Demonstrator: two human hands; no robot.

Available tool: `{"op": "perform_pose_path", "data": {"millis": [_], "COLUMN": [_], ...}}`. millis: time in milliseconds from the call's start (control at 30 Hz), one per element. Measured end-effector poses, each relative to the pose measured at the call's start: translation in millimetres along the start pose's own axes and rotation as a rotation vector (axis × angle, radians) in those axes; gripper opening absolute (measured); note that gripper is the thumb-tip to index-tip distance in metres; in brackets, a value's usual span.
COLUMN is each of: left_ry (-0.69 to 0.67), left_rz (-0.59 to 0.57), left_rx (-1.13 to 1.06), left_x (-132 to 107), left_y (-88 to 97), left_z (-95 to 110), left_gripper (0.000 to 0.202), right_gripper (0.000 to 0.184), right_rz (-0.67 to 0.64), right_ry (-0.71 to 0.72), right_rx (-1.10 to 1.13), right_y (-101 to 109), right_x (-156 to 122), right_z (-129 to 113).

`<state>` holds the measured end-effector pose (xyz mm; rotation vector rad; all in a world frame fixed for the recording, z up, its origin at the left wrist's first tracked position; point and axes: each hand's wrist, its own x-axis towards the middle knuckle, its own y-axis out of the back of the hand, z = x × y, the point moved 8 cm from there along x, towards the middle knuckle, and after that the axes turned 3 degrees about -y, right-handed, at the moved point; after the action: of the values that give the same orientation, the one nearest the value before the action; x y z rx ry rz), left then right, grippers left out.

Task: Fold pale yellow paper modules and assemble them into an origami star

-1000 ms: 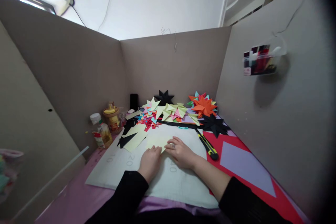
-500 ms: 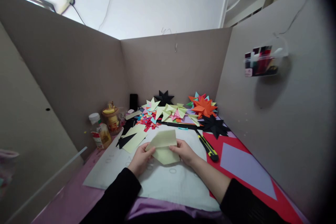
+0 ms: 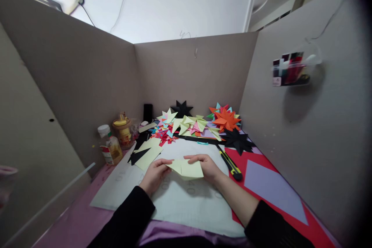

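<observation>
A pale yellow-green sheet of paper with crease lines is held up over the white mat. My left hand pinches its left corner between thumb and fingers. On the other side, my right hand grips the upper right part, thumb along the top edge. Left of the hands lie pale green paper strips with black paper among them. A yellow and black utility knife rests to the right of my right hand.
Folded pale green paper pieces, an orange paper star and black stars sit at the back. Red paper and a lilac sheet lie right. A bottle and a jar stand left. Grey panels enclose the table.
The paper has tipped from facing me to a flatter, lower pose, its upper part no longer standing up. My right hand has turned slightly and both hands still hold it.
</observation>
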<state>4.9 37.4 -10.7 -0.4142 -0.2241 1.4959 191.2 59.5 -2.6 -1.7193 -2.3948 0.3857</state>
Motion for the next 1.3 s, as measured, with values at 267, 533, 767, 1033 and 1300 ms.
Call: {"op": "perform_pose_path", "data": {"millis": [267, 533, 767, 1033, 1300], "left_ry": [-0.074, -0.124, -0.185, -0.223, -0.193], "left_rz": [-0.065, 0.016, 0.078, 0.055, 0.064], "left_rx": [-0.015, 0.055, 0.067, 0.112, 0.167], "left_x": [1.7, 3.8, 6.1, 3.0, 3.2], "left_y": [-3.0, 5.7, 15.4, 10.3, 11.6], "left_z": [3.9, 6.2, 8.9, 14.0, 11.8], "left_gripper": [0.025, 0.037, 0.043, 0.042, 0.046], "right_gripper": [0.016, 0.013, 0.009, 0.028, 0.032], "right_rz": [-0.014, -0.057, -0.035, 0.044, 0.005], "right_ry": [0.146, 0.207, 0.205, 0.092, 0.106], "right_rx": [-0.206, -0.312, -0.294, -0.153, -0.095], "right_y": [2.7, -2.5, -5.2, 2.8, 2.0], "right_x": [-2.2, -7.1, -8.7, -3.0, -2.4], "right_z": [-5.1, -13.8, -16.1, -7.1, -6.2]}}
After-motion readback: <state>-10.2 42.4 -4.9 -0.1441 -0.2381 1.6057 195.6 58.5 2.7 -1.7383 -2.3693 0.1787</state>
